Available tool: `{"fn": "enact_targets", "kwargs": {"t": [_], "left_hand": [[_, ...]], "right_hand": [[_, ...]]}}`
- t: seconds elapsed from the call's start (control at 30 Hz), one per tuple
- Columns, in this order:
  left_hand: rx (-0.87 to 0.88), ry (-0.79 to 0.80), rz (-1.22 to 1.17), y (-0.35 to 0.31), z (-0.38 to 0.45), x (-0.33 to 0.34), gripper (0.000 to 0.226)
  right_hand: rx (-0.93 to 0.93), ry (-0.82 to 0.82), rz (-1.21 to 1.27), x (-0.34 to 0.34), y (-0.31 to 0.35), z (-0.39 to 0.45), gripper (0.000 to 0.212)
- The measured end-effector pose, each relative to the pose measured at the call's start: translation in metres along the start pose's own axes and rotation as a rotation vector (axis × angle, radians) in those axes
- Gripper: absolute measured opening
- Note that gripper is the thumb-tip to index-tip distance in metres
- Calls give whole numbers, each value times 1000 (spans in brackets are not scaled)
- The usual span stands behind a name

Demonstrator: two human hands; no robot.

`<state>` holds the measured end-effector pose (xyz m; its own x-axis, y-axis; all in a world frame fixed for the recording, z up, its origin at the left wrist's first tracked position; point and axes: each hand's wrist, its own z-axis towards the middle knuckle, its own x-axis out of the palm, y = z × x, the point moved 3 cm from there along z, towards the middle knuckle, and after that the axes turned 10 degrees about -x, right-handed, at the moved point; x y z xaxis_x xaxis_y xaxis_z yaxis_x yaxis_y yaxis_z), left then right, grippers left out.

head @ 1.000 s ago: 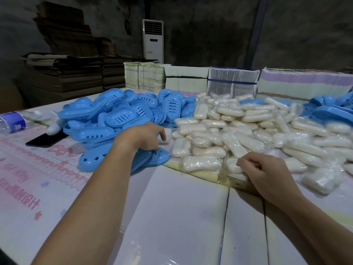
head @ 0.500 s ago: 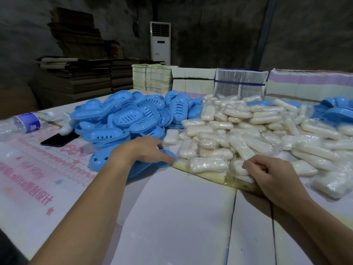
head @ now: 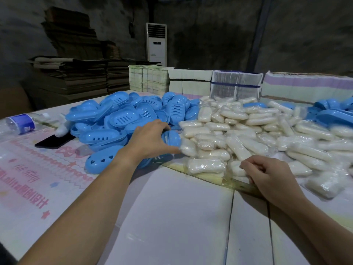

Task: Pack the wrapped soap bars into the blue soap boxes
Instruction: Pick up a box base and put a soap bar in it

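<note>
I am observing the left hand (head: 150,141) now closing round a blue soap box (head: 172,138) at the near edge of the blue pile (head: 118,119). A second ago this hand was resting lower, curled over the flatter box halves by the table edge; it has since risen and shifted toward the soap, thumb beneath and fingers above the box. I am judging that a box has been selected and is being drawn out, though I cannot tell whether it is fully clear of the pile.

The right hand (head: 267,173) is staying where it was, fingers curled and pinching a wrapped soap bar (head: 236,168) at the near edge of the soap heap (head: 248,134). The bar is still lying on the table (head: 172,217), touching its neighbours, not yet lifted.

I am reading this as the pick-up step: box and bar are each in a hand but well apart. No box is visibly packed in front of me. A phone (head: 55,140) and a bottle (head: 21,124) are lying to the left.
</note>
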<state>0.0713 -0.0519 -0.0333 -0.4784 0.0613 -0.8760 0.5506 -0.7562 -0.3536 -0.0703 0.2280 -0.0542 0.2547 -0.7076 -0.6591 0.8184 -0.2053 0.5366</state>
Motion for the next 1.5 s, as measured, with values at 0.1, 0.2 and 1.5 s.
{"fn": "enact_targets", "kwargs": {"t": [0.1,0.2,1.5], "left_hand": [[27,-152,-51,-10,1,-9,74],[12,-258,-231,-17,0,-17,72],[530,616,-557,-160,-74,53,35]], "right_hand": [[-4,-3,8,0,-2,0,29],[-4,-25,23,0,-6,0,25],[346,485,-610,-51,-72,20,50]]}}
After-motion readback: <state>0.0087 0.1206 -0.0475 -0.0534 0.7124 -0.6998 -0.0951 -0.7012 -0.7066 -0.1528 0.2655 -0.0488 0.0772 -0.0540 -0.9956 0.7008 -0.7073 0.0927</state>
